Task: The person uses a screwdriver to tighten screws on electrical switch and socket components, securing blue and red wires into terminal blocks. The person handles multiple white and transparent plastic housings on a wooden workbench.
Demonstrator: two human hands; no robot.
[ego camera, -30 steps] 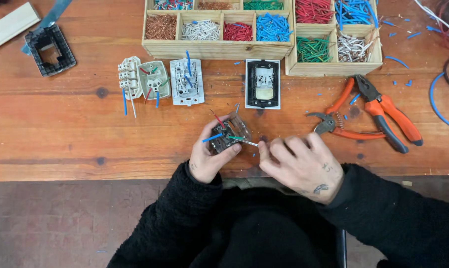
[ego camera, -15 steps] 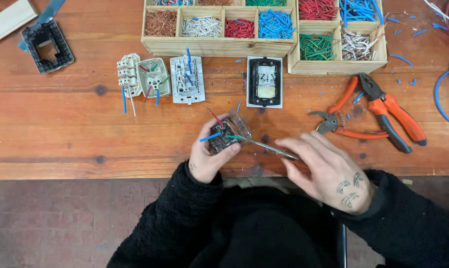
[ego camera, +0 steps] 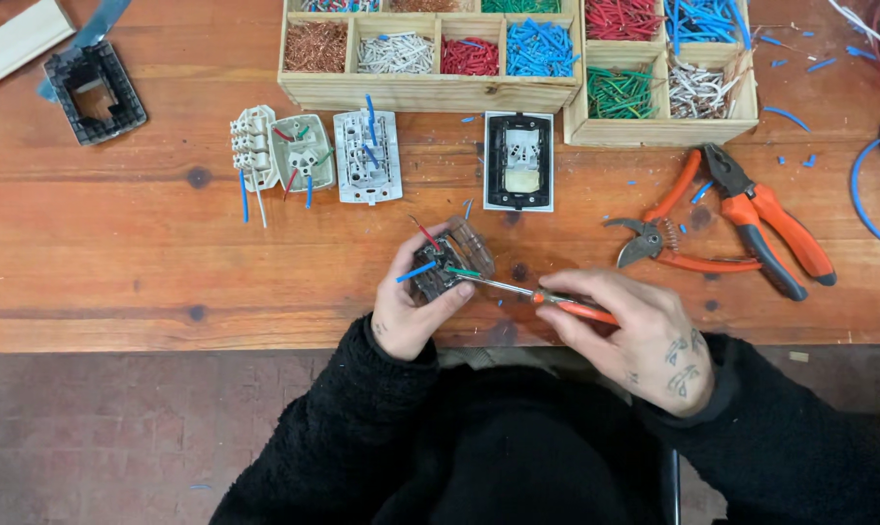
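- While my left hand [ego camera: 411, 309] grips the small switch module [ego camera: 449, 261] just above the desk's near edge, red and blue wire stubs already poke out of it.
- My right hand [ego camera: 626, 335] is closed around an orange-handled screwdriver [ego camera: 527, 290], its tip at the module, seemingly on a terminal screw.
- Three wired white modules [ego camera: 313, 156] lie toward the far edge, beside the wooden tray [ego camera: 430, 92] of wire bits; I judge this one unfinished.

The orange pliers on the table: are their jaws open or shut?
Shut. The orange pliers lie flat on the table, dark jaws together, handles slightly apart; neither hand touches them.
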